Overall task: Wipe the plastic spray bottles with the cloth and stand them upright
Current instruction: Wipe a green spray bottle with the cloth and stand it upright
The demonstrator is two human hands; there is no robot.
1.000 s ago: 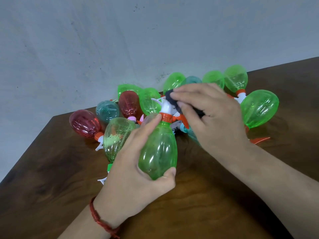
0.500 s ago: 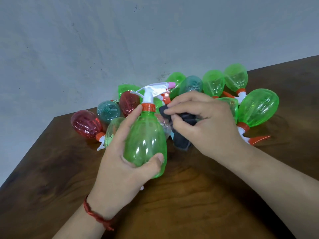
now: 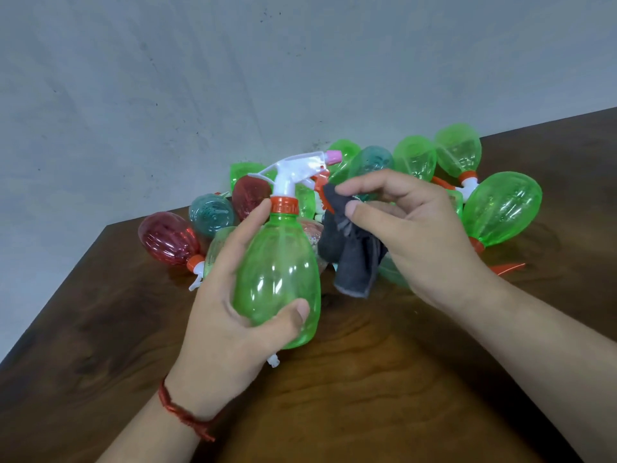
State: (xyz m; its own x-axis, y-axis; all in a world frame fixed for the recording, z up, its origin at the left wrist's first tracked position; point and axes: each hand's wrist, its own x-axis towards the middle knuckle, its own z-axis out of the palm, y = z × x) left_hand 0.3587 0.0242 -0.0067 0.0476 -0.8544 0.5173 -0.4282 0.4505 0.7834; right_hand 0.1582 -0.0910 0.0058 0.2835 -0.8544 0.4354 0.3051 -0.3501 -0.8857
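My left hand (image 3: pixel 227 315) grips a green spray bottle (image 3: pixel 278 272) round its body and holds it nearly upright above the table, its white trigger head (image 3: pixel 293 170) with a pink nozzle pointing right. My right hand (image 3: pixel 420 235) pinches a dark grey cloth (image 3: pixel 354 259) between thumb and fingers, just right of the bottle's neck; the cloth hangs down and does not plainly touch the bottle. Behind lies a heap of spray bottles on their sides: a red one (image 3: pixel 167 238), a teal one (image 3: pixel 210 213), several green ones (image 3: pixel 500 208).
The dark wooden table (image 3: pixel 367 379) has its left edge and far corner near the red bottle. A grey wall (image 3: pixel 233 78) rises right behind the heap. An orange trigger (image 3: pixel 510 267) sticks out at the heap's right side.
My left hand lifted the green bottle from a tilt to nearly upright and shifted it left. My right hand with the cloth came off the trigger head and moved right; the cloth now hangs loose.
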